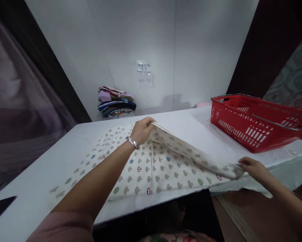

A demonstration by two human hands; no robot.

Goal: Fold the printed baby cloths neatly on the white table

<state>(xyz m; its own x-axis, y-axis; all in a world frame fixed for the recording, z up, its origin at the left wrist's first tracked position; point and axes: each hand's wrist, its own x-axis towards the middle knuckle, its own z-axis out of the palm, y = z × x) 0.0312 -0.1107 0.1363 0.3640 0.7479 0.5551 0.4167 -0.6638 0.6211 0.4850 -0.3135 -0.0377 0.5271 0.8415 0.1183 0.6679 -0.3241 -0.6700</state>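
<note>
A white cloth (138, 173) printed with grey, red, blue and green mushrooms lies spread on the white table. My left hand (142, 130), wearing a silver bracelet, pinches its far edge and lifts it off the layer beneath. At the right end, my right hand (253, 167) grips a corner of the same raised flap, a little above the table's front edge. Between the two hands the flap hangs slanted, and the printed layer below it shows. The fabric by my right hand is slightly blurred.
A red plastic basket (241, 122) with metal handles stands at the table's right. Folded fabrics (117, 104) are stacked against the back wall, near two paper notes (146, 80). A dark flat object (1, 208) rests at the left front of the white table (62, 151).
</note>
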